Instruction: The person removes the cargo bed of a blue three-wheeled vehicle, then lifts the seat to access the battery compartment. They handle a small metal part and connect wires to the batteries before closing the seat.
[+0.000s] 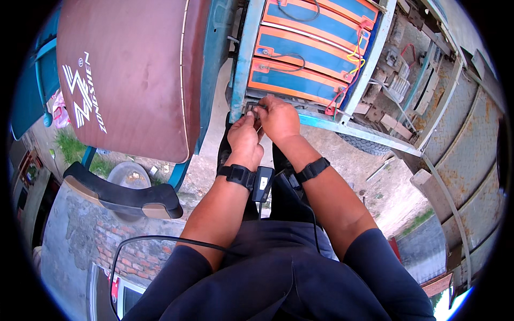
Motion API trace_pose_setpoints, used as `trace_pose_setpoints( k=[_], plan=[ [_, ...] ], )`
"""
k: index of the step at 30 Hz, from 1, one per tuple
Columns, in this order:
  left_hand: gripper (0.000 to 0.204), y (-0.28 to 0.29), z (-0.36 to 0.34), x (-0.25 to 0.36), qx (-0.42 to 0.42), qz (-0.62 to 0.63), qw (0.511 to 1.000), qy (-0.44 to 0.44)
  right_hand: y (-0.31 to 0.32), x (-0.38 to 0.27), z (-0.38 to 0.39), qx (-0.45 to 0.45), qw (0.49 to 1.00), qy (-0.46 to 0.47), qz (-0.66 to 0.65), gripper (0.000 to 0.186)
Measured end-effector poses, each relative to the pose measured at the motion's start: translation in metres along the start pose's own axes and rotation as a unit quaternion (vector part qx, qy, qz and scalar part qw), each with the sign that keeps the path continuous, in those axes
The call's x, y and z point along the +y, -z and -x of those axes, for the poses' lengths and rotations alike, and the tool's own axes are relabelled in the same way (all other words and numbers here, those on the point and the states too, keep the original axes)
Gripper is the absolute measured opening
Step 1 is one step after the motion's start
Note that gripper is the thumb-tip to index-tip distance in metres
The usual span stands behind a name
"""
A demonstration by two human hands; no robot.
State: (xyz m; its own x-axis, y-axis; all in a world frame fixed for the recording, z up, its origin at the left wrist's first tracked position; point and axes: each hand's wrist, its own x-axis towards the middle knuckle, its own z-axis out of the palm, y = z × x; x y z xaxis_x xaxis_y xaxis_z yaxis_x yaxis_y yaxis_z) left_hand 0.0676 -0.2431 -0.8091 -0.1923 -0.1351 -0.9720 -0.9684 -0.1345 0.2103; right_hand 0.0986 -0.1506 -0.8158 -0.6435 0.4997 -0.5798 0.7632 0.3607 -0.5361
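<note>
My left hand (245, 138) and my right hand (281, 119) are close together at the near left corner of a pale blue metal frame (305, 117). Fingertips of both hands pinch a small dark blocky piece (252, 108); its kind cannot be made out, and the fingers partly cover it. Just beyond the hands, several orange and blue batteries (294, 83) lie side by side inside the frame. Black cables run across their tops, and yellow wires (355, 56) and a red wire (335, 98) join them on the right side.
A brown padded seat (134, 80) fills the left. Below it is a black and tan curved backrest (123, 192). To the right are mechanical parts (396, 80), a tyre (364, 144) and a rusty metal bed (460, 150). A black cable (160, 237) runs beside my left arm.
</note>
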Motion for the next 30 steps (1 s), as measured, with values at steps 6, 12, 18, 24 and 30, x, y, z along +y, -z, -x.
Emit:
trace_pose_setpoints(
  k=[6,12,18,24,30],
  plan=[
    [0.014,-0.005,0.004,0.001,0.032,-0.01,0.999,0.003,-0.003,0.0,-0.001,-0.005,1.0,0.005,-0.004,0.019],
    [0.016,0.003,0.002,0.003,-0.017,-0.006,0.999,0.036,0.002,0.009,0.003,-0.016,0.997,0.064,0.026,0.023],
    [0.017,0.007,-0.003,-0.002,-0.05,0.073,0.996,0.02,0.001,0.014,0.005,-0.007,0.996,0.086,0.028,0.024],
    [0.017,0.006,-0.005,-0.003,-0.026,0.095,0.995,0.018,-0.003,0.013,0.004,0.004,0.996,0.081,0.022,0.024],
    [0.019,0.008,-0.008,-0.005,-0.021,0.101,0.995,0.01,-0.009,0.012,0.008,0.04,0.996,0.085,0.004,0.023]
  ],
)
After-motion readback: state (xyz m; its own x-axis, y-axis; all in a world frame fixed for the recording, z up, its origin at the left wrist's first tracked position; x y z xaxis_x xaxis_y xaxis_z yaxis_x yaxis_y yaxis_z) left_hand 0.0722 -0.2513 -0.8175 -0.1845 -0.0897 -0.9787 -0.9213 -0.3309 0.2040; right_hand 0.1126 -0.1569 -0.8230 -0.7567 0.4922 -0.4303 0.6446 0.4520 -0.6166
